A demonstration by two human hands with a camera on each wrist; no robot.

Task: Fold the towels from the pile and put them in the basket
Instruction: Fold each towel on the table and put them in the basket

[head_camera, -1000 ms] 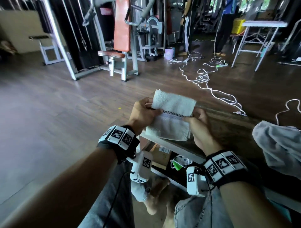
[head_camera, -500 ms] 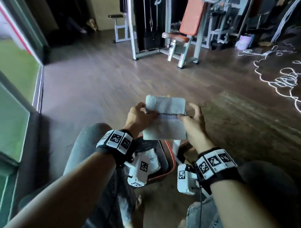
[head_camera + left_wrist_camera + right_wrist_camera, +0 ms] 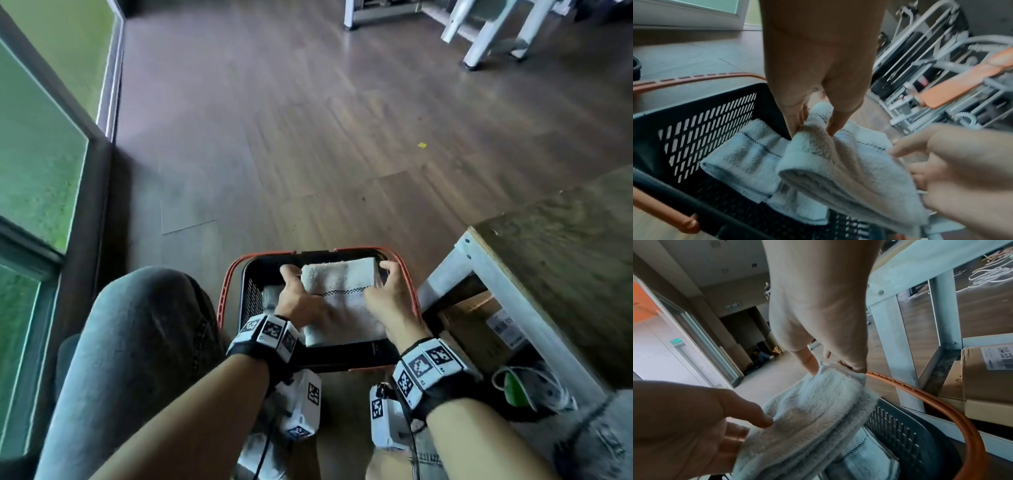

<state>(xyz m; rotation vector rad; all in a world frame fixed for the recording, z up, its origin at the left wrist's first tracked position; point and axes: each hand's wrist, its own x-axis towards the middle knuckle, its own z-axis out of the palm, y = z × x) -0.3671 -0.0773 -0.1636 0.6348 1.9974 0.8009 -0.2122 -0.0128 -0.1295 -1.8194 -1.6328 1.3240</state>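
Observation:
A folded white towel (image 3: 342, 294) with a thin checked stripe hangs just above the black basket (image 3: 342, 358) with orange handles, on the floor between my knees. My left hand (image 3: 298, 298) pinches its left edge, thumb on top. My right hand (image 3: 387, 294) grips its right edge. In the left wrist view, the left fingers (image 3: 797, 120) hold the towel (image 3: 849, 170) over another folded towel (image 3: 744, 155) lying inside the basket (image 3: 701, 123). In the right wrist view, the right hand (image 3: 830, 363) holds the towel (image 3: 813, 415) next to the basket's orange handle (image 3: 937, 404).
A wooden table (image 3: 561, 246) on a white frame stands right of the basket, with a cardboard box (image 3: 479, 329) and a coiled cable (image 3: 534, 387) under it. Glass wall (image 3: 37, 164) on the left. Gym machine legs (image 3: 486, 31) stand far ahead on the wooden floor.
Both hands carried the folded towel down and leftward from chest height to just over the basket. The view turned away from the table and the towel pile.

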